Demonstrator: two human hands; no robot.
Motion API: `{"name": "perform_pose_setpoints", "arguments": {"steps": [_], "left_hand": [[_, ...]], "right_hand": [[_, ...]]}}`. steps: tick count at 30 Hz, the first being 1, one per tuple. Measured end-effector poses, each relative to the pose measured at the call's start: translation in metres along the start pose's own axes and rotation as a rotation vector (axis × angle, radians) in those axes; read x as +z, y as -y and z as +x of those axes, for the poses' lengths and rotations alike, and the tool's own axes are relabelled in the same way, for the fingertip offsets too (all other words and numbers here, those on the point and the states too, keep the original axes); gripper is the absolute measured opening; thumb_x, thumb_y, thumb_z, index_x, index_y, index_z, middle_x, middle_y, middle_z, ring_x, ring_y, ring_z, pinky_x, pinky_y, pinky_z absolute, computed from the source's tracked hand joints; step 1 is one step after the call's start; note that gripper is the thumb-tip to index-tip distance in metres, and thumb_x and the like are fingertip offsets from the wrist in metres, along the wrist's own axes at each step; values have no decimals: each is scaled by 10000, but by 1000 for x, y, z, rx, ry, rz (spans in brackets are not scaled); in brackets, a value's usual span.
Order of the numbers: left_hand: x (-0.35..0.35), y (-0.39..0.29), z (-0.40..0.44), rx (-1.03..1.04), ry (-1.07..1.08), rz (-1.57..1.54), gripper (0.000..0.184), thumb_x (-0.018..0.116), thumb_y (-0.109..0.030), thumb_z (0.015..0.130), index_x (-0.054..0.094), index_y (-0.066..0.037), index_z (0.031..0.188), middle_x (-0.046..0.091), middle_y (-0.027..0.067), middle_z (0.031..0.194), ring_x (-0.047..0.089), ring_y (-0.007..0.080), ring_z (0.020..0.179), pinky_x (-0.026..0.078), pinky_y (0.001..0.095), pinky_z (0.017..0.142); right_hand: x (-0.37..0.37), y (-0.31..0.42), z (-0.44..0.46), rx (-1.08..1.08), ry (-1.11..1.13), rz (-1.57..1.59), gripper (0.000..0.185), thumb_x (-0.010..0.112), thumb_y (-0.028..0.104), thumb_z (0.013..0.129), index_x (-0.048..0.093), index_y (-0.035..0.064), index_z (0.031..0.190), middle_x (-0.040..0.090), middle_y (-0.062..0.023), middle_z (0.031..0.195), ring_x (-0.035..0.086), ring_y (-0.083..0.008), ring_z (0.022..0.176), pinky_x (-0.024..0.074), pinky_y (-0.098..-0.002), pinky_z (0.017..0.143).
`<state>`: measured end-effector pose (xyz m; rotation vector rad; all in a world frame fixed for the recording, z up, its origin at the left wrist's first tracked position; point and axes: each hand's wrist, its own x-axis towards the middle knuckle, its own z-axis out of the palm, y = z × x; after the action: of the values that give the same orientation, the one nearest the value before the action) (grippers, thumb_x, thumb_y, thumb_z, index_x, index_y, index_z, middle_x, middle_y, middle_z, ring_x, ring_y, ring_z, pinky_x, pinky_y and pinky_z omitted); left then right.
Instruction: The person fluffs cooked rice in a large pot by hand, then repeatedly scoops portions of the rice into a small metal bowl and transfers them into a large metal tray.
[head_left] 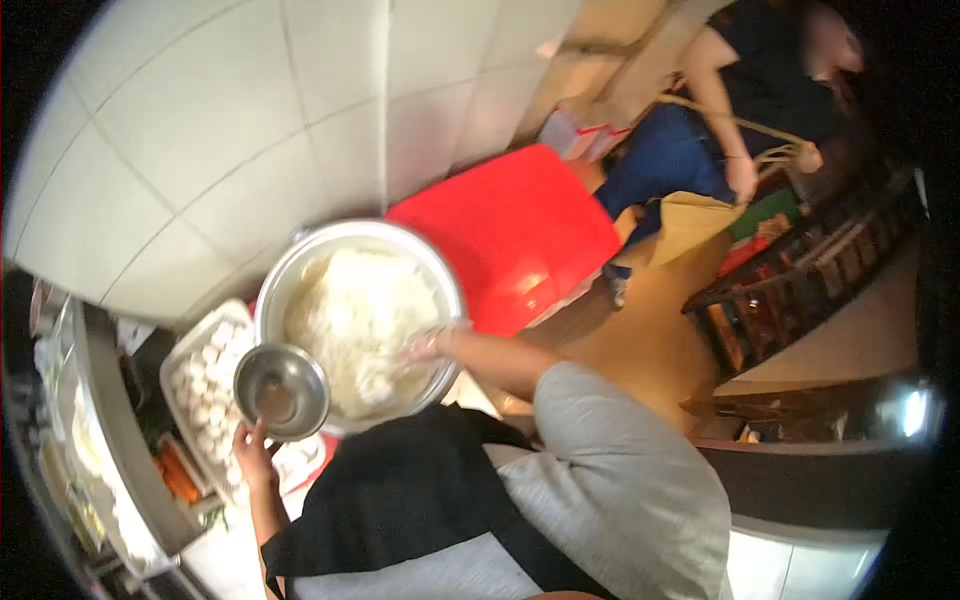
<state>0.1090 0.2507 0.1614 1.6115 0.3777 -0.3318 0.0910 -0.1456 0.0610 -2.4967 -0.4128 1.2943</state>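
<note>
Right now the large pot sits ahead of the body, the white mass inside it touching the right hand at the near right, while the small metal bowl is in the left hand, gripped at its near side over the pot's near left rim. The right fingers are blurred against the white, so I cannot tell how wide they are, and the bowl hides part of the tray of white pieces to the left. A glossy red surface adjoins the pot's right side, and a seated person, partly cut off, is farther right.
</note>
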Motion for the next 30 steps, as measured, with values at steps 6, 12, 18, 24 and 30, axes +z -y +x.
{"name": "perform_pose_setpoints", "arguments": {"steps": [6, 12, 18, 24, 30], "left_hand": [[41, 30, 46, 149, 54, 128, 163, 580, -59, 779, 434, -77, 710, 525, 27, 773, 546, 151, 712, 518, 316, 542], [125, 60, 56, -268, 220, -276, 90, 537, -73, 784, 456, -84, 745, 470, 36, 732, 526, 181, 656, 539, 419, 603], [115, 61, 48, -355, 237, -488, 189, 508, -63, 781, 469, -60, 966, 496, 83, 817, 564, 246, 793, 528, 463, 673], [55, 25, 33, -220, 84, -331, 161, 536, -124, 815, 543, -72, 968, 574, 33, 859, 537, 146, 796, 465, 367, 722], [11, -16, 3, -208, -88, -323, 220, 512, -45, 821, 514, -29, 1040, 583, 90, 913, 591, 217, 848, 511, 435, 811]], "right_hand": [[-15, 17, -4, -62, -483, 219, 387, 394, 384, 865, 560, 114, 1088, 565, -175, 1062, 550, -304, 976, 426, -402, 849], [-7, 107, -11, 262, -812, -33, 286, 413, 263, 869, 598, 66, 962, 618, -158, 783, 609, -336, 750, 482, -448, 603], [-54, 103, -58, 212, -716, 49, 266, 421, 238, 878, 599, 66, 976, 619, -128, 875, 605, -268, 786, 469, -382, 697], [-104, -20, -65, 349, -512, -182, 282, 430, 219, 849, 628, 28, 909, 625, -198, 888, 630, -317, 751, 507, -382, 590], [-81, -64, 6, 347, -627, -342, 274, 397, 182, 842, 641, 57, 855, 631, -170, 897, 629, -317, 806, 503, -411, 702]]}}
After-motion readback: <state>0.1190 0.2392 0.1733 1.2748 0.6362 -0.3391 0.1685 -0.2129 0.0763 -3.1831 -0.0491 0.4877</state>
